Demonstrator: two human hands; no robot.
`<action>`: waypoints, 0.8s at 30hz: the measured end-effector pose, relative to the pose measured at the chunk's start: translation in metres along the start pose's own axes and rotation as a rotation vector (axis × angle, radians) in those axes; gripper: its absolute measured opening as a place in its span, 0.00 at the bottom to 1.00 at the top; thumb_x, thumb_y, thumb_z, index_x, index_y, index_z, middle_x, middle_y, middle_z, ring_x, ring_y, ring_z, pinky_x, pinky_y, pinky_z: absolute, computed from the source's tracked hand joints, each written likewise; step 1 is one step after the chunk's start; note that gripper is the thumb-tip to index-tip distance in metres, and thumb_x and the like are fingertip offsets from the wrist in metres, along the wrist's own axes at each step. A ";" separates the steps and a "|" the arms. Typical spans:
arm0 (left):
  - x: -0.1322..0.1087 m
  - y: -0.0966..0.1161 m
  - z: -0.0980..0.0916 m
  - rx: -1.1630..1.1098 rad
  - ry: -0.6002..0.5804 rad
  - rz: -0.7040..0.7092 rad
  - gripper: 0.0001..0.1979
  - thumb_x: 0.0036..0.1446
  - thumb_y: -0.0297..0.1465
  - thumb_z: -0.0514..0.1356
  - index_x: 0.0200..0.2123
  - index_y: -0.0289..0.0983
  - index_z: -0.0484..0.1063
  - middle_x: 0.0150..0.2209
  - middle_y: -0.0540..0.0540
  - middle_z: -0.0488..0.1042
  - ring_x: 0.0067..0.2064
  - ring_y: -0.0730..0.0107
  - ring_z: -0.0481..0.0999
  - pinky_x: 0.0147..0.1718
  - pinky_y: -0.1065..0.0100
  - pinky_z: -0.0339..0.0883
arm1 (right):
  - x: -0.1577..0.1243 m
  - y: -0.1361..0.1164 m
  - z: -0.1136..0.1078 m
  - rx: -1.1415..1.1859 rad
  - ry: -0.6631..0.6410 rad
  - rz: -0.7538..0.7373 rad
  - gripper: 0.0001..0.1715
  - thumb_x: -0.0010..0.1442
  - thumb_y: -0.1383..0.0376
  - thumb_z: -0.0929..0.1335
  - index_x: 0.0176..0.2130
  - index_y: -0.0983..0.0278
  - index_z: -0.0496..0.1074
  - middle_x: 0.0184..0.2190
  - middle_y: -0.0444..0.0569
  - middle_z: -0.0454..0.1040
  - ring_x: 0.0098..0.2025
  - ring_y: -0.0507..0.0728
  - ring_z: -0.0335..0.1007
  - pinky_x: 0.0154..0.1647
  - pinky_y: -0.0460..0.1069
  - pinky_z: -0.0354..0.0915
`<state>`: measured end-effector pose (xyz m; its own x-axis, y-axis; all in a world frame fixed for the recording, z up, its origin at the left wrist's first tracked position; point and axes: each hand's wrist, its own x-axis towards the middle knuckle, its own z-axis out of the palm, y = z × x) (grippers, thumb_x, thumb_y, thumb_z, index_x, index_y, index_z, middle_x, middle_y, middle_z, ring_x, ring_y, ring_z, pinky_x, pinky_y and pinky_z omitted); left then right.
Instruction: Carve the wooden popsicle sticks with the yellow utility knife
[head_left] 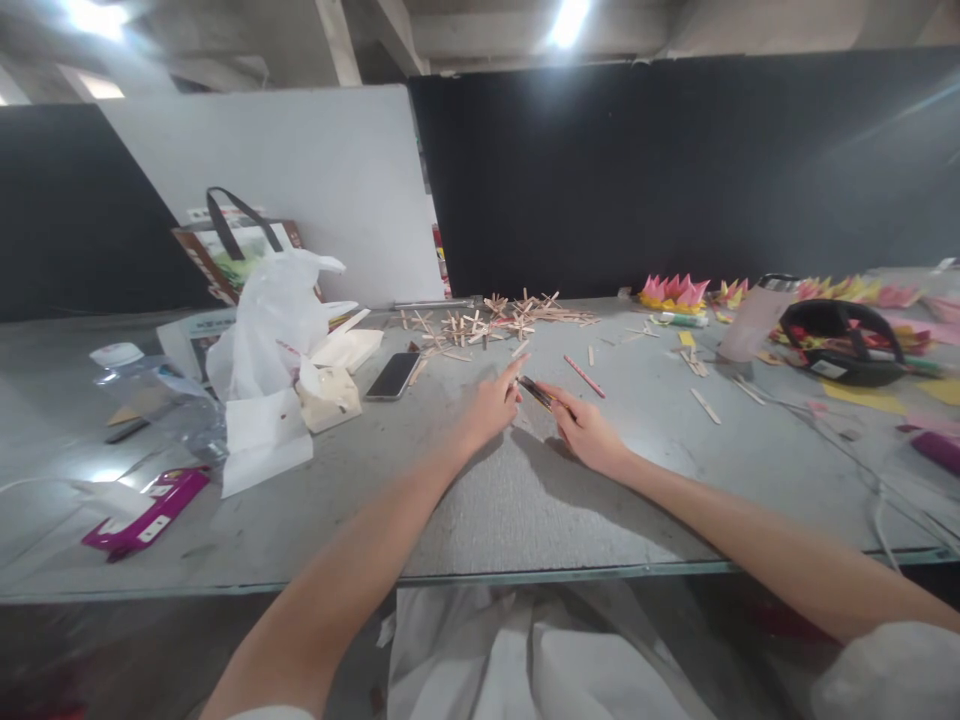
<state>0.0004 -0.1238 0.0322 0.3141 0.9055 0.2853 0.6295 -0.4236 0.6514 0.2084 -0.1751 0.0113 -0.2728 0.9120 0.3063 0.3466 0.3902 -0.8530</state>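
Seen from the head camera, a person's right hand (589, 437) closes around a dark, narrow tool (537, 394), the fingers covering its near end and leaving its exact kind hard to make out. The left hand (491, 408) meets its far end with index finger extended; whether those fingers pinch anything cannot be told. A pale sliver (520, 349) by the fingertip is too small to identify. The tool sits between the hands, just over the grey table (510, 520), its long axis slanting from the right palm forward and leftward. Beyond lie scattered wooden sticks (472, 330); a red-patterned stick (583, 376) rests to the right, a phone (394, 376) to the left. Black (600, 190) and white panels (300, 180) stand behind, beneath a ceiling light (570, 22) cropped by the top edge.
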 end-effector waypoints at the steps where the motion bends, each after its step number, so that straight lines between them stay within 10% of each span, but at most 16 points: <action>1: 0.000 0.000 0.001 -0.014 0.002 -0.005 0.34 0.68 0.23 0.51 0.76 0.43 0.59 0.34 0.49 0.80 0.34 0.70 0.79 0.45 0.68 0.73 | 0.000 0.000 0.000 0.028 -0.006 0.015 0.35 0.75 0.53 0.59 0.71 0.67 0.70 0.21 0.39 0.61 0.21 0.52 0.56 0.24 0.47 0.57; 24: 0.007 -0.010 0.007 -0.097 0.078 -0.072 0.25 0.71 0.29 0.55 0.68 0.42 0.73 0.32 0.50 0.77 0.30 0.73 0.74 0.36 0.72 0.68 | 0.004 -0.006 -0.002 -0.079 -0.025 -0.021 0.36 0.76 0.54 0.58 0.74 0.68 0.66 0.25 0.46 0.72 0.23 0.55 0.62 0.28 0.49 0.61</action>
<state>0.0007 -0.1133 0.0227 0.2118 0.9344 0.2863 0.5759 -0.3560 0.7360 0.2076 -0.1737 0.0181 -0.3031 0.9002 0.3126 0.4098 0.4193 -0.8101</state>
